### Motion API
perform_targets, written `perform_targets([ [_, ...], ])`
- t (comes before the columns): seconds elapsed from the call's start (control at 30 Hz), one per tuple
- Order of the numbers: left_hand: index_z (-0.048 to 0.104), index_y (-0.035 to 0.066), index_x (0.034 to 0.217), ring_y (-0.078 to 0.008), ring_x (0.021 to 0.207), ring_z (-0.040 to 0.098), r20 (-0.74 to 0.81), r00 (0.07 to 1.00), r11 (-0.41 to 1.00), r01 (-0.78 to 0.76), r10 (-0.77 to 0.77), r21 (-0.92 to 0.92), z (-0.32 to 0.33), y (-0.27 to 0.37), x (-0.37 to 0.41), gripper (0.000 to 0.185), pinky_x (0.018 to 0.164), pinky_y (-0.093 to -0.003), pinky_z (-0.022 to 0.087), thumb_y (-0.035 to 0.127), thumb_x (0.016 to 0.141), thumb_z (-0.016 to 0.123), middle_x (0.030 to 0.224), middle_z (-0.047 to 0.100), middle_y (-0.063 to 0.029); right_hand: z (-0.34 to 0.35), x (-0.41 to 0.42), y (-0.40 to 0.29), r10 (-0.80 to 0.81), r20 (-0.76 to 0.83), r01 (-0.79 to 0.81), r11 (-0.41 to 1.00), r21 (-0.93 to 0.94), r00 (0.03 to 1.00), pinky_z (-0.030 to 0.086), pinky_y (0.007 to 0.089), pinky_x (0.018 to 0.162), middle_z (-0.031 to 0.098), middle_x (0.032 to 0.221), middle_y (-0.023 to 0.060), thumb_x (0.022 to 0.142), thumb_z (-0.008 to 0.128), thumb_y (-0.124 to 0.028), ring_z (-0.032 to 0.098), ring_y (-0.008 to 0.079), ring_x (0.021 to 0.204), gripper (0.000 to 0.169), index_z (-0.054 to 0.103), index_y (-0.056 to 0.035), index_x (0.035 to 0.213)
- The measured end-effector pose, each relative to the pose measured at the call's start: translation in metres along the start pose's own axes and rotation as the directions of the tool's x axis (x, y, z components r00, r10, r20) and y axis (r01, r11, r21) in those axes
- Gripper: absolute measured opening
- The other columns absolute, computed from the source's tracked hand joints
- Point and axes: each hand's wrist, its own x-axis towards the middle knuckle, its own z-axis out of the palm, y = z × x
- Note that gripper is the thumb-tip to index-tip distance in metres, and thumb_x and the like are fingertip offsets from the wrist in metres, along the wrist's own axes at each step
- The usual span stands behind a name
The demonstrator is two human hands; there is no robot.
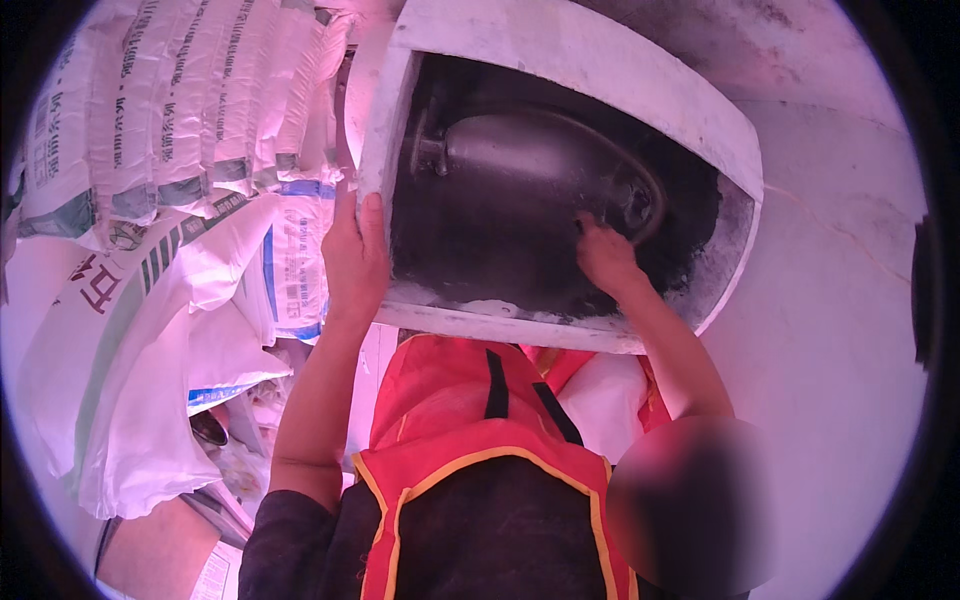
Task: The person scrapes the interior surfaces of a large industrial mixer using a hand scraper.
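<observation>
Before me is a large metal tub, probably a dough mixer's bowl, with a wide pale rim (570,56) and a dark inside. A curved metal bar (652,172) loops through it, joined to a fitting at the left wall. A smooth rounded metal surface (517,146) shows beside the bar. My left hand (358,259) grips the tub's left rim, thumb on top. My right hand (607,253) reaches over the near rim into the tub, fingers curled, close to the bar's right end. A small dark spot shows at its fingertips; whether it holds something is unclear.
Stacked printed white sacks (172,105) rise at the left, with a large loose sack (142,330) in front. A cardboard box (157,551) lies lower left. A pale wall (832,285) stands at the right. My red apron (450,397) hangs against the tub's near side.
</observation>
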Motion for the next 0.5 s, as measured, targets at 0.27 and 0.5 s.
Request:
perform_targets([
  [0.27,0.049,0.002,0.117,-0.0435,0.087,0.057,0.016,1.0,1.0,0.001,0.0,-0.004,-0.002,0.0,0.0,0.041,0.074,-0.0423,0.044,0.034,0.095,0.038,0.092,0.059,-0.026,-0.015,-0.056,0.055,0.294,-0.145,-0.196,0.861,0.47,0.945,0.049,0.0446,0.068,0.057,0.099,0.0205,0.083,0.047,-0.007,0.062,0.034,0.083,0.044,0.04,-0.0086,0.127],
  [0.5,0.051,0.001,0.114,-0.0439,0.087,0.056,-0.001,1.0,0.999,-0.02,0.02,-0.028,-0.002,-0.002,0.001,0.039,0.072,-0.042,0.044,0.033,0.095,0.039,0.092,0.059,-0.025,0.014,-0.037,0.083,0.433,-0.273,-0.147,0.719,0.679,0.859,0.047,0.0409,0.078,0.055,0.112,0.0217,0.084,0.049,-0.009,0.06,0.0355,0.089,0.045,0.04,-0.004,0.127],
])
